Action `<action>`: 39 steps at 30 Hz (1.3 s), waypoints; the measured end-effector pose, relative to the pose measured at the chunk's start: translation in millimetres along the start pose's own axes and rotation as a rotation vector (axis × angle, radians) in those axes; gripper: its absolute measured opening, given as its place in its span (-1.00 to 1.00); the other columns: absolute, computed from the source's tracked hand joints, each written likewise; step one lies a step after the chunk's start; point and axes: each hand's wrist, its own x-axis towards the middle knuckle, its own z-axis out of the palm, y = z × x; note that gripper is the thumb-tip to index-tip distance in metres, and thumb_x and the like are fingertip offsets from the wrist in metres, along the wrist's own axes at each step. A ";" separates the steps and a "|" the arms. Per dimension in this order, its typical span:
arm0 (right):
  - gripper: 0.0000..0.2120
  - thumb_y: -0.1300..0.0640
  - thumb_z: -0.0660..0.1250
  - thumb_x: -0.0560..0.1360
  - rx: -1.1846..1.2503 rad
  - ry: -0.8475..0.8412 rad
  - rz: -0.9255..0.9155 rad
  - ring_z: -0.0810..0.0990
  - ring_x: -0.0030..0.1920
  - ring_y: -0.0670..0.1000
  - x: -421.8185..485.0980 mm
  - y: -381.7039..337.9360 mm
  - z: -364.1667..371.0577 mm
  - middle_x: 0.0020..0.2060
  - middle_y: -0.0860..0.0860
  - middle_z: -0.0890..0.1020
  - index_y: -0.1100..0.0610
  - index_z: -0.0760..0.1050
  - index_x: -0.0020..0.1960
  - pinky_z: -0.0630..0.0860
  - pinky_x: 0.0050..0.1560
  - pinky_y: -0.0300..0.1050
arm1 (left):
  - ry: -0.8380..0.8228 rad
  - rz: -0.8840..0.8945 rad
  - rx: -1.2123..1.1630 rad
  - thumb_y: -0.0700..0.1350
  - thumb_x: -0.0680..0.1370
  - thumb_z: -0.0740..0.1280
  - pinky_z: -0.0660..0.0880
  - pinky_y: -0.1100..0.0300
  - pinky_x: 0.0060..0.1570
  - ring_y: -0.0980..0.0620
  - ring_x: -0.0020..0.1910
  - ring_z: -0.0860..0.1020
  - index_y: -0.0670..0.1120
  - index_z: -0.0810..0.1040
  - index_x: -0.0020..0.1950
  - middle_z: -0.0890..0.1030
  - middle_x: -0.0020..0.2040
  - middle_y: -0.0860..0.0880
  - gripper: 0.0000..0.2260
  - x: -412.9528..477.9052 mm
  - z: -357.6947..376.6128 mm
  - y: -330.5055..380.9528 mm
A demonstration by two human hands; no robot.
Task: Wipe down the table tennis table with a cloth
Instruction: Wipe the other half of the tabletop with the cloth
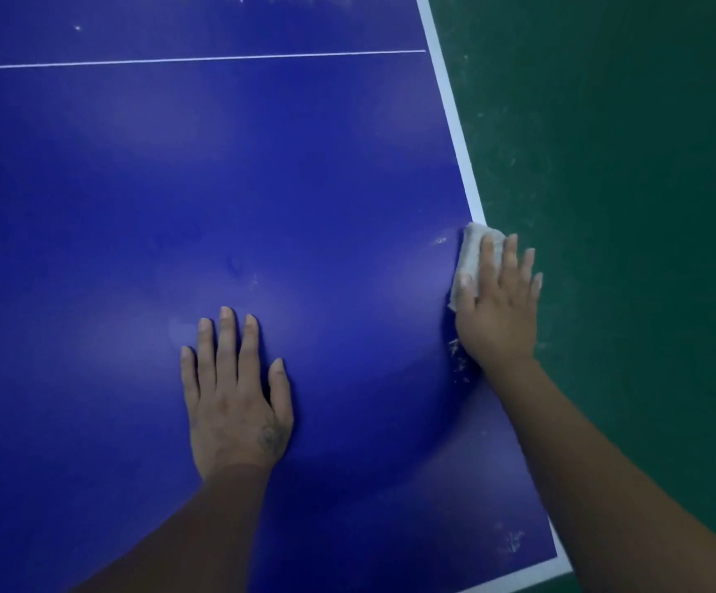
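Note:
A blue table tennis table (176,186) with white border lines fills most of the head view. My right hand (497,301) lies flat with straight fingers on a folded white cloth (469,254), pressing it onto the table's right edge; the fingertips reach past the edge. My left hand (234,391) rests palm down on the blue surface near the middle, fingers spread and straight, holding nothing. White dust specks (458,357) show beside my right wrist.
A green floor (625,207) lies to the right of the table. The white side line (454,117) runs along the right edge, a thin centre line (193,59) crosses the top, and more white specks (512,541) sit near the front right corner.

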 end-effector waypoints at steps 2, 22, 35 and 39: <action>-0.34 -0.13 -0.14 0.72 -0.062 0.028 -0.093 -0.18 0.73 0.25 -14.7 -26.3 6.3 0.74 0.16 -0.15 0.06 -0.16 0.76 -0.19 0.70 0.30 | -0.007 -0.002 0.003 0.10 0.73 0.10 0.01 -0.26 0.72 -0.13 0.77 0.00 -0.12 0.23 0.75 0.13 0.77 -0.11 -0.40 0.0 -0.6 0.3; -0.31 -0.13 -0.07 0.69 -0.058 0.049 -0.136 -0.12 0.74 0.21 -98.6 26.7 23.8 0.75 0.11 -0.05 0.06 -0.02 0.76 -0.06 0.71 0.28 | -0.009 0.003 0.019 0.10 0.75 0.03 -0.05 -0.22 0.73 -0.14 0.77 -0.01 -0.12 0.20 0.75 0.12 0.77 -0.12 -0.41 -2.0 -5.3 3.2; -0.35 -0.16 0.17 0.72 -0.039 0.094 -0.721 0.06 0.73 0.15 -21.4 -78.6 23.7 0.72 0.08 0.16 0.10 0.17 0.72 0.04 0.69 0.25 | -0.009 0.006 0.018 0.09 0.75 0.03 -0.02 -0.22 0.73 -0.14 0.77 0.01 -0.12 0.22 0.74 0.14 0.77 -0.12 -0.42 -1.7 -6.7 3.2; -0.35 -0.11 0.09 0.76 -0.054 0.125 -0.354 -0.04 0.74 0.22 9.5 -29.6 11.0 0.74 0.13 0.05 0.15 0.06 0.74 -0.08 0.71 0.25 | -0.010 -0.006 0.021 0.08 0.75 0.05 -0.02 -0.22 0.73 -0.14 0.77 0.02 -0.13 0.23 0.74 0.14 0.77 -0.12 -0.43 -1.2 -6.6 4.1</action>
